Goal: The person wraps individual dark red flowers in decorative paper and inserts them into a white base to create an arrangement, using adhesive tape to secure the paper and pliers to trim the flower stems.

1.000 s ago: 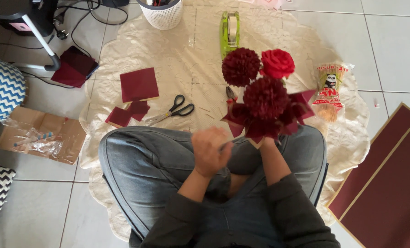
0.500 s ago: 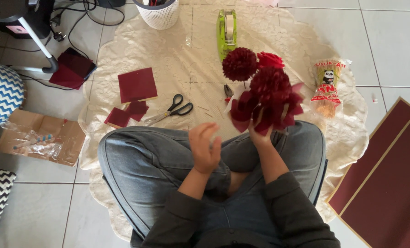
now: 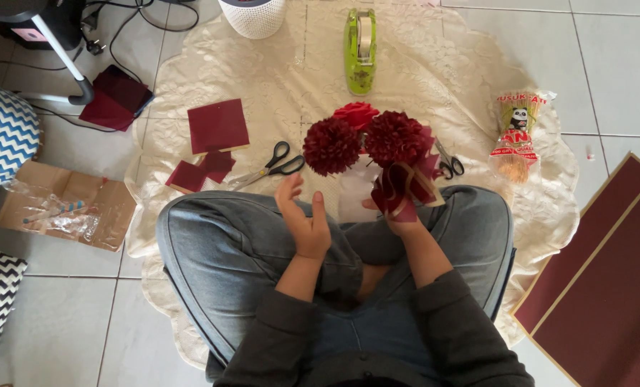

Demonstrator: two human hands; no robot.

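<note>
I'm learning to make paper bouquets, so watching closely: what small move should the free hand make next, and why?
Probably bring the left hand across to steady the wrapped base of the dark red paper flower. The right hand alone grips that base, the left hand is open and holds nothing, and the loose wrap ends flare outward.

Soft, even daylight fills the scene, bright on the pale floor tiles (image 3: 621, 64) and the cream lace cloth (image 3: 435, 79), with only faint, diffuse shadows under the scissors (image 3: 270, 166) and the dark red paper flowers (image 3: 366, 140). Focus is sharp throughout, without motion blur, and the tile lines bow slightly toward the edges.
</note>
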